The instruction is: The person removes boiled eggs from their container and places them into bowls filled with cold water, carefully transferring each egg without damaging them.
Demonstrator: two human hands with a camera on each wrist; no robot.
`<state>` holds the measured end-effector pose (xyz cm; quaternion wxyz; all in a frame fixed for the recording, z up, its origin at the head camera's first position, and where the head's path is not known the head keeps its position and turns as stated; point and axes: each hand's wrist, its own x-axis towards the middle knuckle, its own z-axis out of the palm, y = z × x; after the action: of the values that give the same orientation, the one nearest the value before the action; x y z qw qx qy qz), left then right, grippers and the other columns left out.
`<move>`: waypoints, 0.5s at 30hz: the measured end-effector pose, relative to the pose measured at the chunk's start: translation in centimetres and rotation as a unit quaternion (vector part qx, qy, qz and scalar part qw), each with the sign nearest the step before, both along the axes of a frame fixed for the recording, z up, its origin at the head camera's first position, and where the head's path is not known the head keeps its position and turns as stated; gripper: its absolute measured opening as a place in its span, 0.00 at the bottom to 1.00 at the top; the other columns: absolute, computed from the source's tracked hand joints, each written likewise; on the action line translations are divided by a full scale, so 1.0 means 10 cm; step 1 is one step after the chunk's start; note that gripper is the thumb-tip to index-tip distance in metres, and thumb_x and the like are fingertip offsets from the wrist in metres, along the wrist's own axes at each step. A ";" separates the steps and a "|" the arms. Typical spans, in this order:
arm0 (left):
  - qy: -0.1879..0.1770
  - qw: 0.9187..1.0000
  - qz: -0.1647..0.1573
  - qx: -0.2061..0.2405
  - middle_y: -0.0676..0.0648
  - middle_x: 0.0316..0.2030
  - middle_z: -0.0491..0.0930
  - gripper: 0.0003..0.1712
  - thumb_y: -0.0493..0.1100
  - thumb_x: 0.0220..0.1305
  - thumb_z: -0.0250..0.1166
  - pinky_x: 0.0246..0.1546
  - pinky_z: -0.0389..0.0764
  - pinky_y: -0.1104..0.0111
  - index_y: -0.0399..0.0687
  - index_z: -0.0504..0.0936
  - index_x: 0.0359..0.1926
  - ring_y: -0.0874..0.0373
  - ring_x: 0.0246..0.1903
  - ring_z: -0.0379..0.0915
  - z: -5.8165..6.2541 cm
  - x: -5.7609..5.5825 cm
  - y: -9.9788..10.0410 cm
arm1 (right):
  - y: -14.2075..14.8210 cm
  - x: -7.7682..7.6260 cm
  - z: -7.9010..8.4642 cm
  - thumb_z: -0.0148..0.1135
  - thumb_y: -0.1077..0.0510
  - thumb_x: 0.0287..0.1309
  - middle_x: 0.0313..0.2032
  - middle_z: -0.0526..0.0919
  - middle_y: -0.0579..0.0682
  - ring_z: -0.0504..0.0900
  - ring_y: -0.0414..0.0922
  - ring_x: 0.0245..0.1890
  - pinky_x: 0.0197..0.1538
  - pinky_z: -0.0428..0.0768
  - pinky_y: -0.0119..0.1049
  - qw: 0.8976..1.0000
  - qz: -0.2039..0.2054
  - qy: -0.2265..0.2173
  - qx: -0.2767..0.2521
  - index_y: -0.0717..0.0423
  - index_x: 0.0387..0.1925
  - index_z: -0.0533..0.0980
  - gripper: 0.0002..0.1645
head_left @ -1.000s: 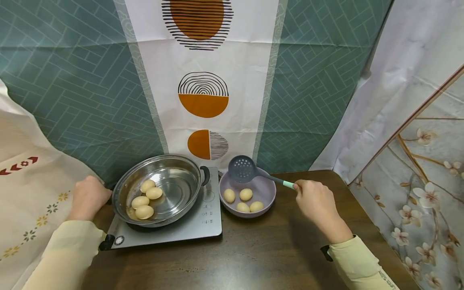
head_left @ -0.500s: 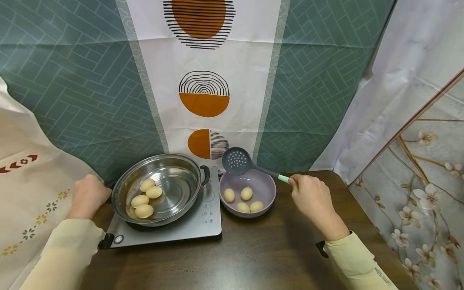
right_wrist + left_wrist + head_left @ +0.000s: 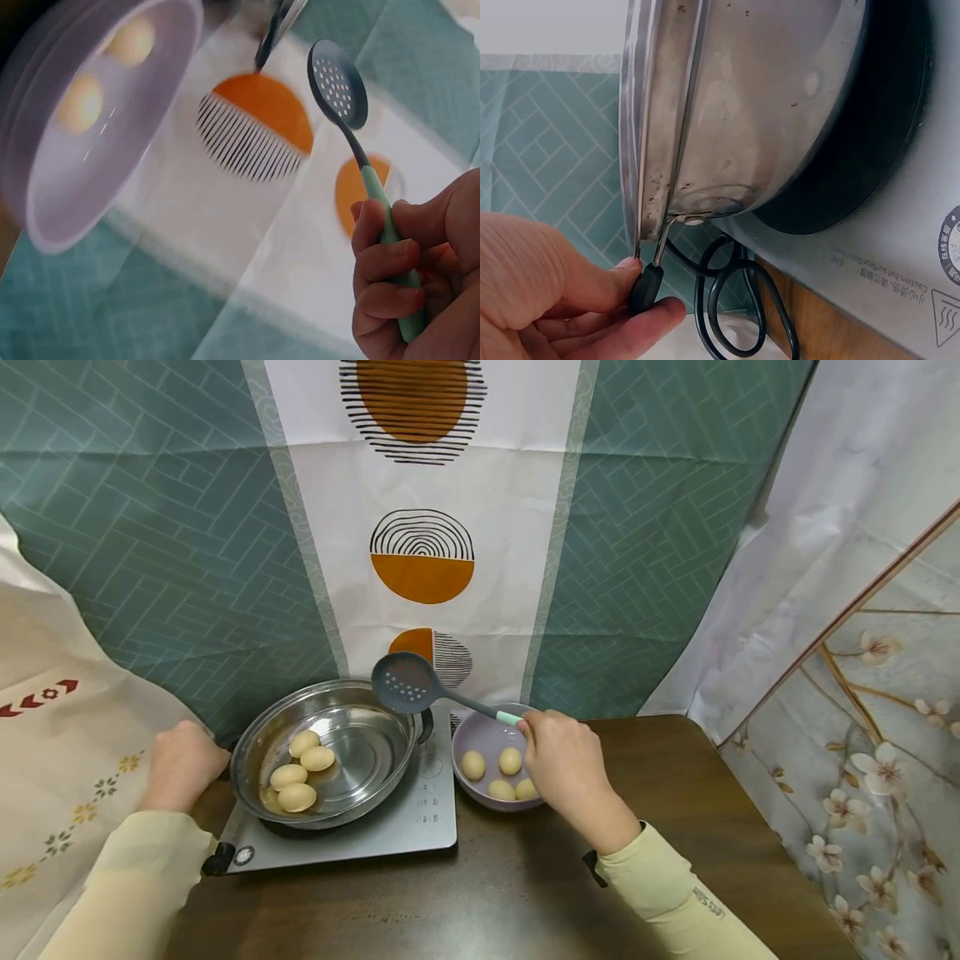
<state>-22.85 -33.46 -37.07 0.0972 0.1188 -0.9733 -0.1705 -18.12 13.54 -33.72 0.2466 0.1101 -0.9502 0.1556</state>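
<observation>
My right hand [image 3: 570, 764] grips the mint-green handle of a dark grey slotted spoon [image 3: 408, 683]. Its perforated head hangs over the right rim of a steel pot [image 3: 375, 756], with nothing visible on it. With thumb and fingers, my left hand [image 3: 577, 292] pinches the pot's black side handle [image 3: 646, 289]. Several pale eggs [image 3: 297, 797] lie in the left part of the pot. More eggs [image 3: 473, 766] rest in a mauve bowl [image 3: 468, 735] right of the pot, partly hidden by my right hand.
Beneath the pot is a silver induction cooker [image 3: 420, 831] on a dark wooden table [image 3: 480, 902]. A black cable [image 3: 761, 300] loops beside the cooker. Patterned cloth [image 3: 637, 552] hangs close behind, and a flowered cloth [image 3: 862, 735] borders the right side.
My right hand has carried the slotted spoon leftward, from above the bowl to the pot's right rim. My left hand stays on the pot handle, and the eggs lie as before.
</observation>
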 end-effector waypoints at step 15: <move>-0.008 1.000 0.004 0.004 0.45 0.09 0.67 0.17 0.37 0.45 0.60 0.14 0.63 0.62 0.45 0.65 0.07 0.48 0.15 0.63 0.01 0.02 -0.03 | -0.59 0.07 -0.22 0.58 0.51 0.58 0.18 0.75 0.46 0.77 0.49 0.18 0.17 0.65 0.40 0.997 0.043 0.020 0.065 0.50 0.19 0.73 0.14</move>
<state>-22.68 -33.79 -36.98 0.0892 0.1240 -0.9730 -0.1728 -17.47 7.61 -35.90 0.2510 0.1694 -0.9476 0.1016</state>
